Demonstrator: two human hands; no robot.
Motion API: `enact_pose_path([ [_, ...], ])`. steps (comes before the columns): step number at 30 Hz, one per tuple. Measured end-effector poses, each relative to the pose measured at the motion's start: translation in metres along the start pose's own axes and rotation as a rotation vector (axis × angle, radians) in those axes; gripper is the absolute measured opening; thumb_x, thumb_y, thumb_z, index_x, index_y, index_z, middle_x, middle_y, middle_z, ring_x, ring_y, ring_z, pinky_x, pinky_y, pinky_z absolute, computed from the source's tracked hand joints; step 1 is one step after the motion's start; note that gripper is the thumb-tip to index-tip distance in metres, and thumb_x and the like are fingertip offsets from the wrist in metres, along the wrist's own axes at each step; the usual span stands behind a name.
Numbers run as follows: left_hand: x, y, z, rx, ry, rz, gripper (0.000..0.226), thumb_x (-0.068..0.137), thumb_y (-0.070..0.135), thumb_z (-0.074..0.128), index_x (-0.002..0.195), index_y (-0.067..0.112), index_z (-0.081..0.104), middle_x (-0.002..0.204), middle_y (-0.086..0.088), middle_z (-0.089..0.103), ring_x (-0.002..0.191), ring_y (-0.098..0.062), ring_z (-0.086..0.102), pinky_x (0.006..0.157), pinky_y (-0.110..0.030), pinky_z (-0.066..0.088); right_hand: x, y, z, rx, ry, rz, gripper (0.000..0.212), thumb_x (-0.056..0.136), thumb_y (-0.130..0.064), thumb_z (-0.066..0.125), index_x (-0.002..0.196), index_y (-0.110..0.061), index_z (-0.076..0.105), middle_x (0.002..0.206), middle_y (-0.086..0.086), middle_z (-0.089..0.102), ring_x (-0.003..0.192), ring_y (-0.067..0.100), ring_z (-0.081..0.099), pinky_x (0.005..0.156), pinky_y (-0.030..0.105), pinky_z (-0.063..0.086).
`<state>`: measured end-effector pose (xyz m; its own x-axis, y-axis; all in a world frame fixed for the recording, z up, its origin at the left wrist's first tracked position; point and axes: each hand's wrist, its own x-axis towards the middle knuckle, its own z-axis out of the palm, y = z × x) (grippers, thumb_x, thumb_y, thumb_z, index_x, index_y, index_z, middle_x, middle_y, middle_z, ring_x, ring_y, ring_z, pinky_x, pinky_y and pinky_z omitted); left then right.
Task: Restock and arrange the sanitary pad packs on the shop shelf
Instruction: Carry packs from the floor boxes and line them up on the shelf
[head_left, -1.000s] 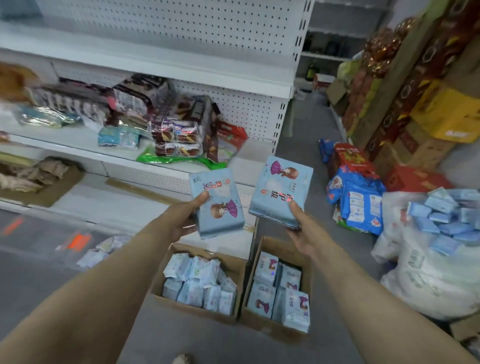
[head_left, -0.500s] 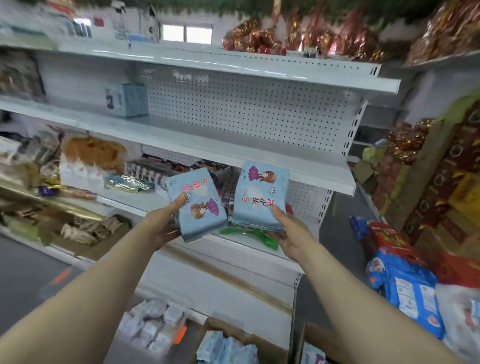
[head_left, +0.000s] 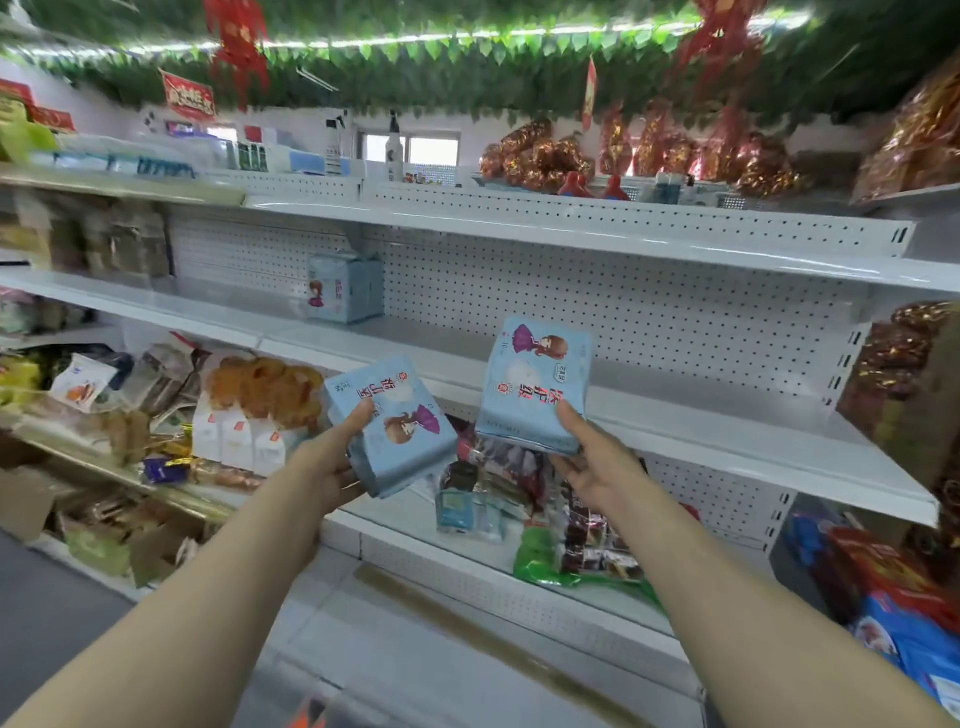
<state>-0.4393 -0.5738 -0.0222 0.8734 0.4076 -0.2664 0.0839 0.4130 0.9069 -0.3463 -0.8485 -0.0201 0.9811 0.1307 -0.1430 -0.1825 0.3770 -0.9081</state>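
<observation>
My left hand (head_left: 332, 465) grips a light blue sanitary pad pack (head_left: 395, 421) with a cartoon girl on it, tilted to the left. My right hand (head_left: 589, 462) holds a second, matching pack (head_left: 532, 382) upright from below, thumb on its front. Both packs hover in front of the white middle shelf (head_left: 675, 410). A few identical blue packs (head_left: 344, 288) stand on that shelf at the back, against the pegboard wall, to the upper left of my hands.
Below the middle shelf lies a shelf of snack bags (head_left: 249, 410) and dark wrapped sweets (head_left: 524, 483). The top shelf (head_left: 571, 234) carries bottles and red-gold bags. Boxes and blue packages (head_left: 893, 618) stand at the right.
The view has swung up from the floor boxes to the shelves. Both hands have risen with their packs toward the middle shelf; the cardboard boxes have dropped out of view.
</observation>
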Motion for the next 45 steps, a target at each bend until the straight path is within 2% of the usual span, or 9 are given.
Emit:
enact_pose_path([
  [3, 0.035, 0.013, -0.006, -0.053, 0.004, -0.025, 0.038, 0.084, 0.043, 0.076, 0.104, 0.014, 0.061, 0.092, -0.01, 0.07, 0.082, -0.028, 0.068, 0.068, -0.044, 0.056, 0.034, 0.002, 0.024, -0.021, -0.013, -0.02, 0.032, 0.081, -0.03, 0.08, 0.107, -0.015, 0.069, 0.092, 0.001, 0.078, 0.1, 0.017, 0.067, 0.098, 0.034, 0.053],
  [7, 0.084, 0.031, 0.003, -0.046, -0.021, -0.047, 0.036, 0.084, 0.041, 0.076, 0.097, 0.011, 0.061, 0.093, -0.012, 0.069, 0.081, -0.03, 0.066, 0.067, -0.046, 0.055, 0.081, -0.005, 0.047, -0.014, -0.032, -0.049, 0.034, 0.08, -0.031, 0.08, 0.107, -0.015, 0.069, 0.092, -0.001, 0.078, 0.101, 0.017, 0.067, 0.087, 0.03, 0.055],
  [10, 0.126, 0.051, 0.014, -0.027, -0.046, -0.057, 0.041, 0.081, 0.042, 0.079, 0.096, 0.008, 0.061, 0.103, -0.015, 0.069, 0.085, -0.031, 0.066, 0.086, -0.049, 0.056, 0.119, -0.012, 0.062, -0.017, -0.034, -0.079, 0.049, 0.075, -0.034, 0.082, 0.117, -0.014, 0.068, 0.109, 0.002, 0.075, 0.107, 0.016, 0.066, 0.091, 0.029, 0.054],
  [16, 0.204, 0.094, 0.042, 0.049, -0.114, -0.044, 0.037, 0.082, 0.041, 0.078, 0.094, 0.008, 0.065, 0.092, -0.016, 0.072, 0.074, -0.029, 0.069, 0.056, -0.04, 0.054, 0.19, -0.033, 0.095, -0.002, -0.026, -0.1, 0.058, 0.065, -0.035, 0.082, 0.117, -0.013, 0.067, 0.106, 0.002, 0.074, 0.105, 0.016, 0.066, 0.086, 0.029, 0.055],
  [22, 0.261, 0.118, 0.04, 0.137, -0.136, -0.017, 0.039, 0.08, 0.037, 0.081, 0.1, 0.007, 0.067, 0.074, -0.012, 0.075, 0.05, -0.024, 0.07, 0.039, -0.032, 0.053, 0.235, -0.037, 0.126, -0.021, -0.014, -0.126, 0.041, 0.079, -0.03, 0.079, 0.114, -0.013, 0.068, 0.104, 0.0, 0.077, 0.096, 0.013, 0.071, 0.069, 0.022, 0.059],
  [26, 0.299, 0.129, 0.032, 0.224, -0.173, -0.053, 0.039, 0.082, 0.039, 0.079, 0.096, 0.005, 0.065, 0.083, -0.016, 0.072, 0.046, -0.024, 0.069, 0.037, -0.031, 0.052, 0.246, -0.023, 0.149, 0.007, -0.013, -0.157, 0.029, 0.087, -0.024, 0.075, 0.112, -0.011, 0.069, 0.095, -0.001, 0.078, 0.083, 0.009, 0.073, 0.066, 0.021, 0.059],
  [32, 0.355, 0.143, 0.019, 0.319, -0.283, -0.128, 0.058, 0.079, 0.052, 0.077, 0.104, 0.003, 0.057, 0.09, -0.017, 0.064, 0.074, -0.031, 0.065, 0.056, -0.042, 0.053, 0.25, 0.005, 0.186, 0.028, 0.079, -0.23, 0.051, 0.082, -0.027, 0.078, 0.126, -0.006, 0.063, 0.111, 0.004, 0.075, 0.099, 0.014, 0.07, 0.084, 0.027, 0.06],
  [39, 0.398, 0.161, 0.008, 0.442, -0.512, -0.132, 0.072, 0.082, 0.058, 0.072, 0.122, 0.001, 0.054, 0.114, -0.017, 0.062, 0.108, -0.038, 0.064, 0.095, -0.056, 0.053, 0.229, 0.031, 0.233, 0.053, 0.283, -0.325, 0.031, 0.083, -0.03, 0.076, 0.107, -0.011, 0.071, 0.099, -0.001, 0.077, 0.098, 0.016, 0.069, 0.092, 0.031, 0.055],
  [45, 0.397, 0.18, -0.007, 0.478, -0.617, -0.09, 0.084, 0.089, 0.063, 0.059, 0.148, 0.005, 0.04, 0.156, -0.013, 0.039, 0.143, -0.033, 0.038, 0.111, -0.046, 0.035, 0.197, 0.061, 0.267, 0.054, 0.384, -0.352, 0.032, 0.085, -0.033, 0.075, 0.109, -0.012, 0.071, 0.094, -0.003, 0.078, 0.101, 0.017, 0.069, 0.089, 0.03, 0.057],
])
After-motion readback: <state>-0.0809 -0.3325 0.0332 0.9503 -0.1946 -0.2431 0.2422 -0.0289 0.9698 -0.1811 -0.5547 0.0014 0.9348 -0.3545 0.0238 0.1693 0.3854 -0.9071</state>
